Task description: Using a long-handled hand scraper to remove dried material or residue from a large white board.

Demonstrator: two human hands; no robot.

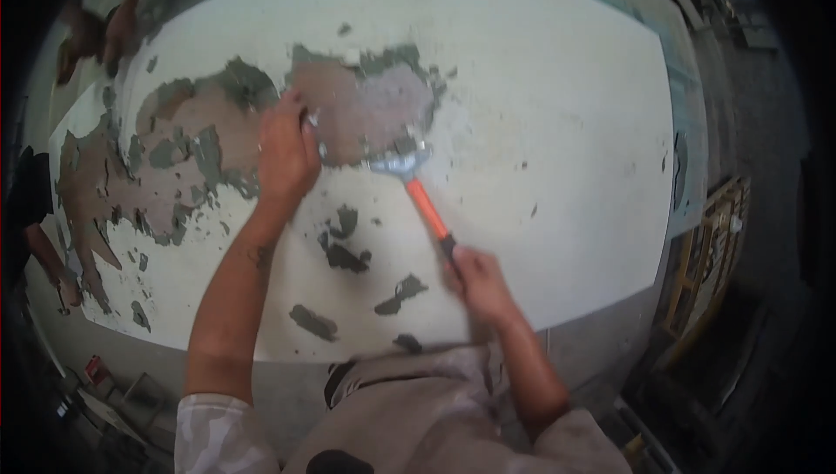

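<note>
My right hand (pixel 477 278) grips the dark end of a scraper (pixel 425 206) with an orange handle. Its wide metal blade lies at the lower edge of a brownish bare patch (pixel 335 95), against a grey-green flake (pixel 406 142). My left hand (pixel 290 150) is closed over the left part of this patch. Something small, dark and partly shiny shows by its thumb side, too hidden to name. Both hands work over a large white panel (pixel 557 134), its patches ringed by peeling grey-green coating (pixel 248 82).
Loose grey-green flakes (pixel 346 256) are scattered on the panel near my body. Other people's hands (pixel 122 34) are at the far left corner, and another person's hand (pixel 68 289) is at the left edge. A wooden frame (pixel 707 252) stands right of the panel.
</note>
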